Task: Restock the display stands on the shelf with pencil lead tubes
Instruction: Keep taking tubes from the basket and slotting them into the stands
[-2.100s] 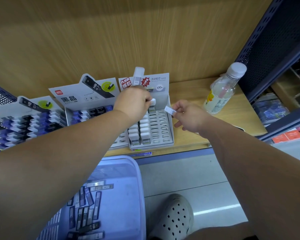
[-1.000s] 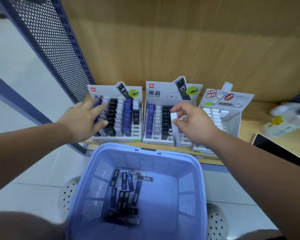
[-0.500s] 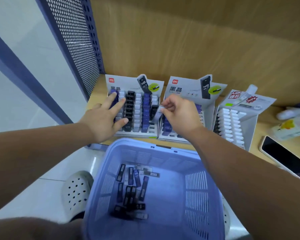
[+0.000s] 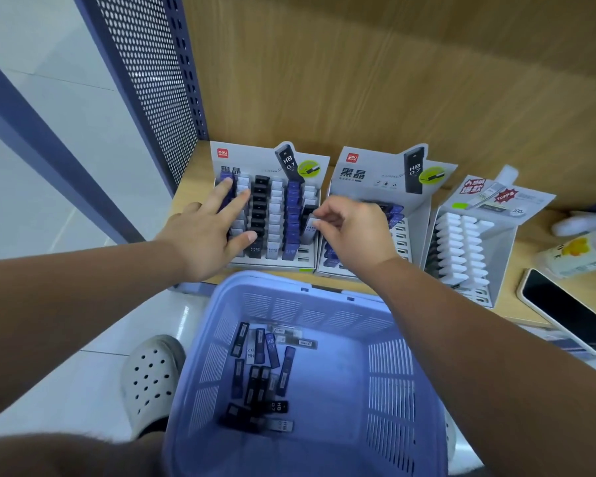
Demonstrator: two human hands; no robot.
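Tube (image 4: 311, 226) moved over from middle stand (image 4: 369, 173) to right-most row of left stand (image 4: 248, 160); looks ready to slide in. Right hand (image 4: 353, 232) pinches it. Left hand (image 4: 205, 235) flat, fingers straight, steadying left rows. Spare tubes (image 4: 255, 373) in blue basket (image 4: 324, 315) below shelf (image 4: 190, 191). Stand cards say "HB 0.7", red "deli".

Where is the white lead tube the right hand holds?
Head view, near centre: the white lead tube is pinched by the right hand at the rightmost column of the left display stand, just beyond the far rim of the blue basket.
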